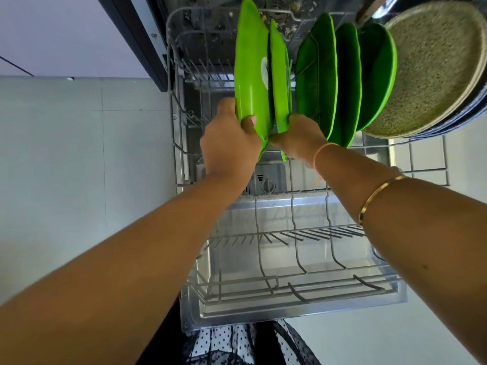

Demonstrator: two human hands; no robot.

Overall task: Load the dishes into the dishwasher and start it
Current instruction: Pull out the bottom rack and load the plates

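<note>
Dishes stand on edge in the dishwasher rack (290, 259): the left hand (229, 143) clamps its fingers on one light green plate (251, 75), the right hand (300, 138) on another (279, 83). Darker green plates (342, 83) and a speckled plate (434, 69) crowd just beside.

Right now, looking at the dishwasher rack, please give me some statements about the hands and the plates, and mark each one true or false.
1. The left hand grips a light green plate. True.
2. The right hand is empty. False: it holds a second light green plate.
3. Dark green plates stand on edge in the rack. True.
4. The speckled plate lies left of the green plates. False: it is on their right.
</note>
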